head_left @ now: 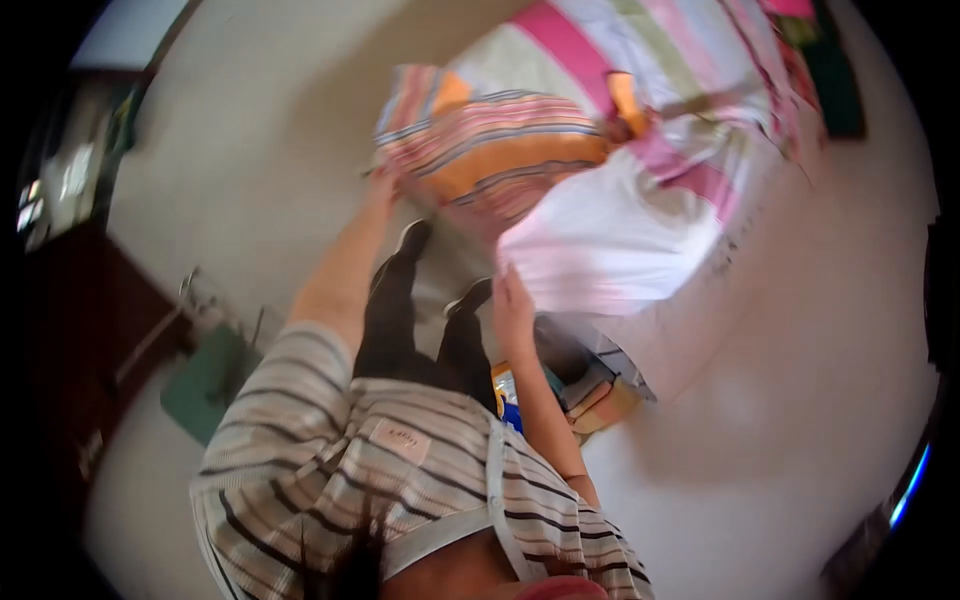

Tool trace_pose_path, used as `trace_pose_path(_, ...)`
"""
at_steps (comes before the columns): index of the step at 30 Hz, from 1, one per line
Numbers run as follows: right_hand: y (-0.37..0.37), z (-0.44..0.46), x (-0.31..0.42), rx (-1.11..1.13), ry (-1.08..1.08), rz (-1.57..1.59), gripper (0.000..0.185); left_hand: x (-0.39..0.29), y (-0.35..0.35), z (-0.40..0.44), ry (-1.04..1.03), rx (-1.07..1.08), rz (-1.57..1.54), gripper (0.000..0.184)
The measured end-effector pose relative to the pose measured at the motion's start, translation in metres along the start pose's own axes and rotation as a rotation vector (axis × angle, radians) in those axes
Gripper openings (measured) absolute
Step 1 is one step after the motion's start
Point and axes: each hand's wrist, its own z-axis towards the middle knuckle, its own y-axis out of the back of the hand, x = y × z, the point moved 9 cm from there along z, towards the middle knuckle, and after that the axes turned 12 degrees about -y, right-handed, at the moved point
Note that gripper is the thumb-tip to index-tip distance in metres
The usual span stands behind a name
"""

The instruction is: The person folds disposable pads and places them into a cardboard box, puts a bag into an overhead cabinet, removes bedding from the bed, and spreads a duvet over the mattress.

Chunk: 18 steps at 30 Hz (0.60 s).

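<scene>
My left hand (385,182) is blurred, closed on the near corner of an orange striped cloth (490,140) with pink, grey and yellow bands. My right hand (513,300) pinches the near edge of a white and pink cloth (620,240) that looks like bed linen. Both pieces are stretched between my hands and the bed beyond. Whether they are one cloth or two, I cannot tell. A small orange piece (626,100) shows between them, its kind unclear.
A bed with a striped sheet (690,50) fills the upper right. Below my right arm lie a blue and yellow packet (508,400) and some tan items (603,406). To the left stands a green chair (208,380) beside dark reddish-brown furniture (70,350). Pale floor (240,170) surrounds my feet.
</scene>
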Motion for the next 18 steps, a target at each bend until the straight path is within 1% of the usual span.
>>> trace_pose_path(1, 0.004, -0.002, -0.012, -0.051, 0.020, 0.014, 0.027, 0.021, 0.009, 0.030, -0.022, 0.065, 0.041, 0.047)
trace_pose_path(2, 0.012, -0.006, -0.019, -0.065, 0.010, 0.035, 0.026, 0.053, 0.027, 0.061, 0.046, 0.041, -0.074, 0.042)
trace_pose_path(3, 0.019, -0.010, -0.026, -0.079, -0.028, 0.072, 0.027, 0.044, 0.021, 0.060, 0.019, 0.011, -0.162, 0.043)
trace_pose_path(5, 0.032, -0.022, -0.039, -0.113, -0.059, 0.118, 0.028, 0.033, 0.024, 0.044, 0.092, -0.047, -0.231, 0.044)
trace_pose_path(6, 0.037, -0.027, -0.052, -0.125, -0.133, 0.055, 0.030, 0.019, 0.021, 0.037, 0.020, -0.010, -0.247, 0.042)
trace_pose_path(7, 0.042, -0.022, -0.074, -0.132, -0.217, -0.013, 0.033, 0.020, 0.014, 0.042, -0.042, 0.020, -0.264, 0.041)
trace_pose_path(8, 0.046, -0.027, -0.079, -0.147, -0.211, -0.010, 0.033, 0.024, 0.019, 0.053, -0.046, 0.035, -0.268, 0.041)
trace_pose_path(10, 0.066, -0.038, -0.091, -0.287, -0.208, 0.019, 0.041, 0.040, 0.039, 0.088, -0.092, 0.061, -0.172, 0.034)
trace_pose_path(11, 0.071, -0.042, -0.097, -0.296, -0.207, 0.025, 0.041, 0.035, 0.037, 0.088, -0.096, 0.071, -0.170, 0.034)
trace_pose_path(13, 0.091, -0.053, -0.120, -0.419, -0.222, 0.214, 0.052, 0.032, 0.042, 0.088, 0.019, -0.011, -0.189, 0.027)
trace_pose_path(14, 0.098, -0.055, -0.142, -0.468, -0.173, 0.256, 0.061, 0.031, 0.039, 0.092, 0.016, -0.006, -0.184, 0.027)
trace_pose_path(16, 0.118, -0.070, -0.150, -0.548, -0.233, 0.344, 0.064, 0.042, 0.048, 0.105, 0.109, -0.028, -0.161, 0.032)
trace_pose_path(17, 0.131, -0.075, -0.168, -0.667, -0.167, 0.237, 0.064, 0.027, 0.032, 0.085, 0.137, -0.018, -0.181, 0.028)
trace_pose_path(18, 0.141, -0.080, -0.186, -0.756, -0.091, 0.128, 0.064, 0.022, 0.022, 0.083, 0.031, 0.181, -0.278, 0.022)
